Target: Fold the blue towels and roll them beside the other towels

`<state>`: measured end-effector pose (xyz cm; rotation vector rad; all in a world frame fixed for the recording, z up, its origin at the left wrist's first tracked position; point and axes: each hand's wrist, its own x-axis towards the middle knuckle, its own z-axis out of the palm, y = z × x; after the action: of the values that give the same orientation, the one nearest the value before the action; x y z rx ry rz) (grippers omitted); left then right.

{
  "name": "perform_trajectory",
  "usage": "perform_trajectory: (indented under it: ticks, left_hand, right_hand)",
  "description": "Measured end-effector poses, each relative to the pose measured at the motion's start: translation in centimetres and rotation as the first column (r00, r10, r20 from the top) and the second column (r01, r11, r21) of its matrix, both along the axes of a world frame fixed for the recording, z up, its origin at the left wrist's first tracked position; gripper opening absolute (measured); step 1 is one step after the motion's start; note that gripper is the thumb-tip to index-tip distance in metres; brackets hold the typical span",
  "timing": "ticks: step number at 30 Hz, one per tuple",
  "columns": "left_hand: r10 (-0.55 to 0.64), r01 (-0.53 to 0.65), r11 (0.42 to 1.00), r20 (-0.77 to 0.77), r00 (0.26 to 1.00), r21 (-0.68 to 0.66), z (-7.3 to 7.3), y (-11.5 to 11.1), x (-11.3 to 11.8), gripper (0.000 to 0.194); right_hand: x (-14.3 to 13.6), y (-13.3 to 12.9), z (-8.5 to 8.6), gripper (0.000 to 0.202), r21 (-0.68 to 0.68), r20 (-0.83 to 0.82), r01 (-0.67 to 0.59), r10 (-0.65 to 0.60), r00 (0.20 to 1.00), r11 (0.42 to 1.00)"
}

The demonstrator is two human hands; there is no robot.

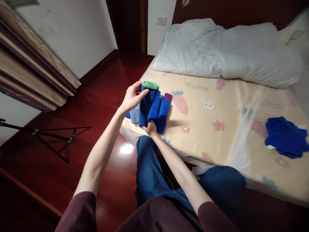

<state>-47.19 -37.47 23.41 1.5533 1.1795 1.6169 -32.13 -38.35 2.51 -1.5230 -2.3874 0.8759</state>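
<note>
A rolled blue cloth with a green end [147,104] stands roughly upright at the bed's near left corner. Around its upper part my left hand [133,96] is closed, thumb across the front. My right hand [150,128] grips its lower end. Just to the right lie more blue rolls, one of them with a purple end [164,112]. A grey-blue folded cloth [134,113] with white marks is partly hidden behind my left hand and the held roll.
The bed [198,129] has a patterned yellow sheet. A crumpled blue cloth [286,137] lies at its right, and a pale bundled quilt [222,51] along the headboard. A black tripod [70,140] stands on the floor at left, near the curtain [31,61].
</note>
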Motion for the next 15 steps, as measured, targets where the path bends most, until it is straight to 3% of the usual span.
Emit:
perform_trajectory:
  ticks: [6, 10, 15]
  left_hand:
    - [0.017, -0.016, 1.000, -0.068, 0.998, 0.023, -2.2, 1.8, -0.8, 0.049]
    - [0.059, -0.051, 0.997, -0.130, 0.990, 0.061, -3.2, 3.4, -1.2, 0.057]
    - [0.321, -0.303, 0.938, -0.097, 0.942, 0.167, -3.8, 3.0, -1.1, 0.075]
  right_hand:
    - [0.0, 0.5, -1.6, 0.044, 0.000, 0.031, -0.007, 0.007, 1.000, 1.000]
    - [-0.1, 0.4, -1.7, 0.052, -0.008, -0.024, -0.011, 0.011, 1.000, 1.000]
    - [1.5, -0.9, -0.1, 0.092, -0.037, -0.304, 0.095, -0.102, 0.947, 0.995]
